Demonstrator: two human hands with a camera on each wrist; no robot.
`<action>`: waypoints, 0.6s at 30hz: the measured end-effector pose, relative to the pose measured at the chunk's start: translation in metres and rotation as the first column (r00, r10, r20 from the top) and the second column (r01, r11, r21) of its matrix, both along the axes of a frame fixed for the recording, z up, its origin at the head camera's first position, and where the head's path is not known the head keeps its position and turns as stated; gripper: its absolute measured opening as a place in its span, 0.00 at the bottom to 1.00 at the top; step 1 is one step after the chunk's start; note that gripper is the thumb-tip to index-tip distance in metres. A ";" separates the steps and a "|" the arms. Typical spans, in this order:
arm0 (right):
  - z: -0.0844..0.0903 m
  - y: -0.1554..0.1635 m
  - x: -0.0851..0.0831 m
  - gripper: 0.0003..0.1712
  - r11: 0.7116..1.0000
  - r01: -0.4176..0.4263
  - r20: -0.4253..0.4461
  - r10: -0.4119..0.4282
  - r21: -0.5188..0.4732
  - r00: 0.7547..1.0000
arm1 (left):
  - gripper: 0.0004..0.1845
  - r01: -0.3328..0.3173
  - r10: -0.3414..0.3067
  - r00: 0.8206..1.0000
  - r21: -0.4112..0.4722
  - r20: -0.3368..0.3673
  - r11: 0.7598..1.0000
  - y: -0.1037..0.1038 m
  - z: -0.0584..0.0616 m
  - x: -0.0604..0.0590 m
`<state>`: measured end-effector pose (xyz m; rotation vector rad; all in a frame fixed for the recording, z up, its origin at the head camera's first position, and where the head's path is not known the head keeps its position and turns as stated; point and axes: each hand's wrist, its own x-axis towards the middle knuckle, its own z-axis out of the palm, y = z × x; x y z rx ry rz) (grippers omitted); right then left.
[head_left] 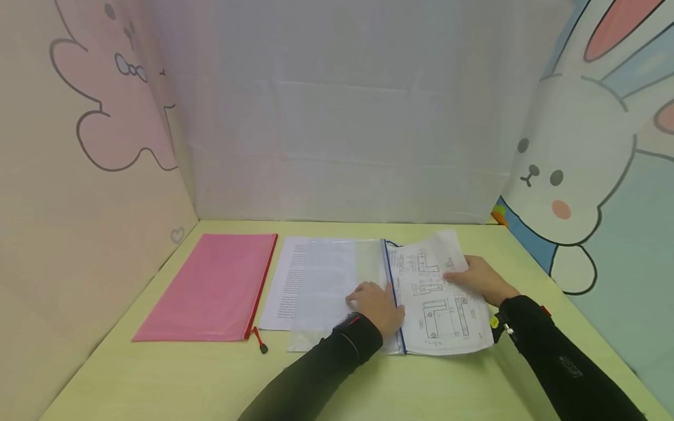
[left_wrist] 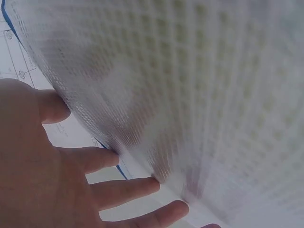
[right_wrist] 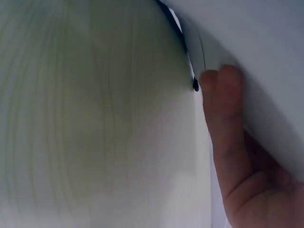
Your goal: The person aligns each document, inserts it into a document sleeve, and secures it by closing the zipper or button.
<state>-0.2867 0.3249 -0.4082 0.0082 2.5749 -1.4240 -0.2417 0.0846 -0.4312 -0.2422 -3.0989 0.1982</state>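
Drawing sheets lie half out of the clear zip pouch, at its blue-edged mouth near the middle of the desk. The right hand grips the sheets' far edge, thumb curled over it; the left hand presses flat, fingers spread, on the pouch beside the mouth. If that hand slips, I judge the pouch may slide with the paper, and the sheets could buckle or crease at the zip. A printed page shows beneath the pouch; its text is too small to read. Beyond the pouch's other side lies a pink pouch.
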 end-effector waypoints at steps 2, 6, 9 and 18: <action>-0.002 0.003 0.001 0.37 0.999 0.009 0.036 -0.007 -0.050 0.999 | 0.36 0.007 -0.008 1.000 0.049 0.025 0.999 -0.003 0.001 0.001; -0.006 0.005 0.002 0.37 0.997 0.040 0.067 -0.036 -0.066 0.997 | 0.36 0.003 -0.020 0.993 0.145 0.117 0.989 -0.006 0.005 0.004; -0.007 0.002 0.002 0.38 0.999 0.043 0.051 -0.041 -0.029 0.998 | 0.35 -0.017 -0.013 0.986 0.173 0.168 0.985 -0.007 0.008 0.005; -0.010 -0.018 0.003 0.33 0.999 0.030 0.007 -0.030 0.021 1.000 | 0.34 -0.016 -0.014 0.981 0.151 0.195 0.988 -0.007 0.008 0.004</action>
